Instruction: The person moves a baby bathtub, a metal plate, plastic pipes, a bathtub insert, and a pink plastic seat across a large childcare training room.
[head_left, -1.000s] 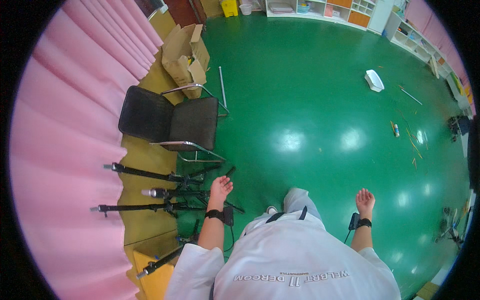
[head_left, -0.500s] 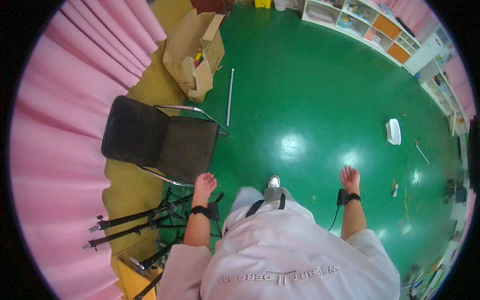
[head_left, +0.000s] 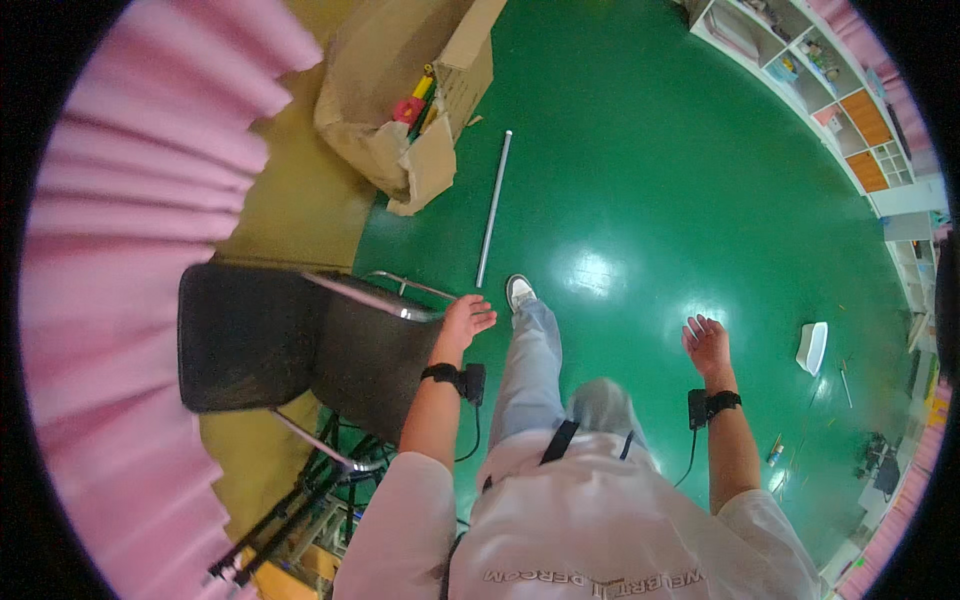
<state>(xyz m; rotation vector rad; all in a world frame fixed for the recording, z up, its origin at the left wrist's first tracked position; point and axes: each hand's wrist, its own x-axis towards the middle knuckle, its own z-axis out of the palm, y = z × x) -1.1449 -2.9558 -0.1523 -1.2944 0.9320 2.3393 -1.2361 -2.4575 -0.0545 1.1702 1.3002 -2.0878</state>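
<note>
Held out in front of my body, my left hand (head_left: 467, 320) has its fingers apart and nothing in it. It is nearest to the seat of the black chair (head_left: 375, 350), and appears over its right edge; I cannot tell whether they touch. My right hand (head_left: 708, 342) hangs in the air over the green floor (head_left: 650, 200), empty, fingers loosely spread. Both wrists wear black straps with a small dark box and a cable. Ahead of my left hand, a thin white pole (head_left: 494, 210) lies on the floor, its near end by my shoe (head_left: 520, 291).
An open cardboard box (head_left: 430, 180) with colourful items stands ahead on the left. Black tripods (head_left: 290, 510) lean beside the chair, near a pink curtain (head_left: 130, 300). A white tub (head_left: 812, 348) and scattered sticks lie right. White shelves (head_left: 800, 70) line the far right.
I have stepped forward, one leg now ahead. The box, pole and chair appear closer. My left hand has come up beside the chair seat; both hands remain empty.
</note>
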